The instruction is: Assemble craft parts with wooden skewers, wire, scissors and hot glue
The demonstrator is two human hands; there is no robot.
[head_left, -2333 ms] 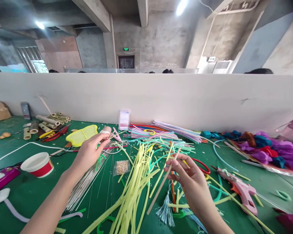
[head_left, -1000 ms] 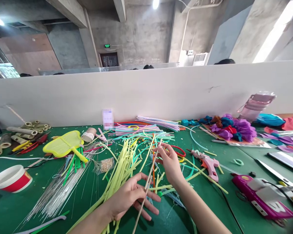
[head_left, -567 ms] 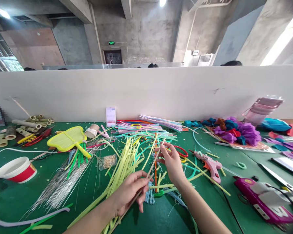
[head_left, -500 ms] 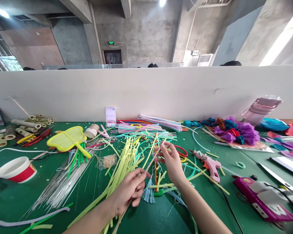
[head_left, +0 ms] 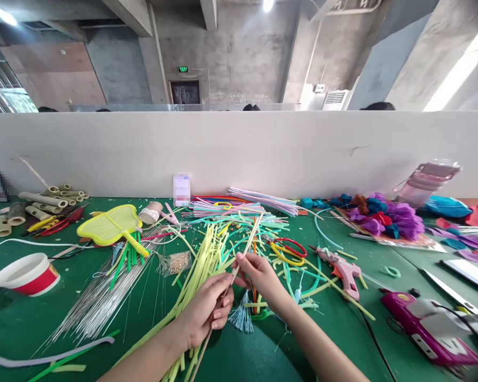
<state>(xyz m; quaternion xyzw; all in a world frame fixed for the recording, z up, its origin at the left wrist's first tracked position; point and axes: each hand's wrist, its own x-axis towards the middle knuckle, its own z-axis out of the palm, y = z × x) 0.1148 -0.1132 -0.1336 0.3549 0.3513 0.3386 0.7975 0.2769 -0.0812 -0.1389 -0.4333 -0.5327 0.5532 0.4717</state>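
Note:
A long, thin beige stem (head_left: 248,241) slants up and away from me, held in both hands. My left hand (head_left: 207,307) is closed around its lower part, and its tail runs down below the fingers. Higher up, my right hand (head_left: 258,273) pinches the stem between thumb and fingers, close to the left fingertips. Under and beside my left hand lies a large bundle of yellow-green pipe cleaners (head_left: 205,254). A light blue tassel (head_left: 242,314) rests just below the hands, and red-and-yellow-handled scissors (head_left: 289,252) lie beyond my right hand.
On the left are a yellow fan-shaped net (head_left: 113,227), silver wires (head_left: 99,302) and a paper cup (head_left: 27,276). To the right lie a pink glue gun (head_left: 342,270), a magenta power strip (head_left: 430,329) and purple petals (head_left: 406,217). A white partition (head_left: 223,154) stands behind.
My right hand has moved down and left along the stem, closer to my left hand. The scissors are now more exposed, and the stem's upper part stands clear above the fingers.

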